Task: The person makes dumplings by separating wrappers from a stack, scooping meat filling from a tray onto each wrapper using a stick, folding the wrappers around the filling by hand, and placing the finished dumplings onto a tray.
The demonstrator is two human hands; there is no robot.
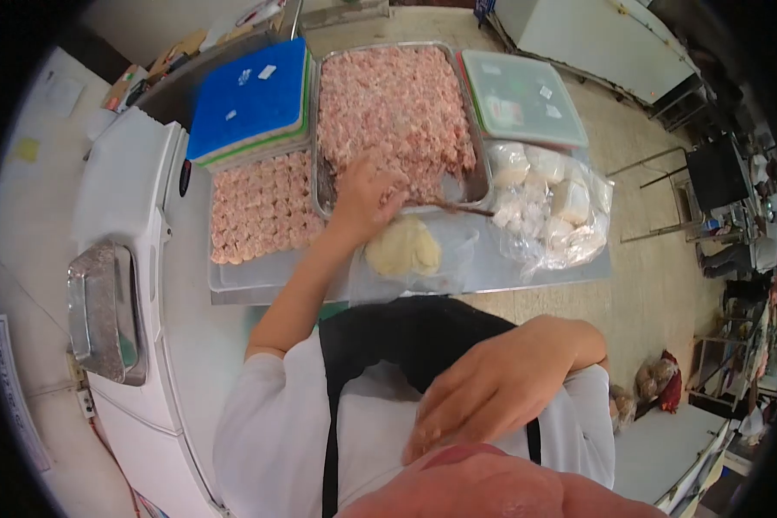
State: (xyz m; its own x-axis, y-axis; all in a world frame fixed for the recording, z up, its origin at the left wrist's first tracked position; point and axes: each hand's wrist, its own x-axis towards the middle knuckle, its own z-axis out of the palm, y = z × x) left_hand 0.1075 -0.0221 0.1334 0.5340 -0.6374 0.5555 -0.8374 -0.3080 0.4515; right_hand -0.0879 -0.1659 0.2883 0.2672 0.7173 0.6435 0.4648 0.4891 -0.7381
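Observation:
My left hand [371, 194] is at the front left of a metal tray [317, 186] of minced meat [393, 104], its fingers curled together against the meat. What they may hold is hidden. A thin brown stick [457, 206] lies across the tray's front edge, one end close to these fingers. Just in front, pale round dough wrappers [403, 248] rest on clear plastic. My right hand [492, 384] is raised before my chest near the chin, fingers extended and slightly bent, with nothing visible in it.
Rows of small filled pieces [263, 207] stand at the left under a blue lid [250, 91]. On the right are a clear-lidded container [524, 99] and a plastic bag of white packets [548, 203]. A metal pan [104, 311] is at far left.

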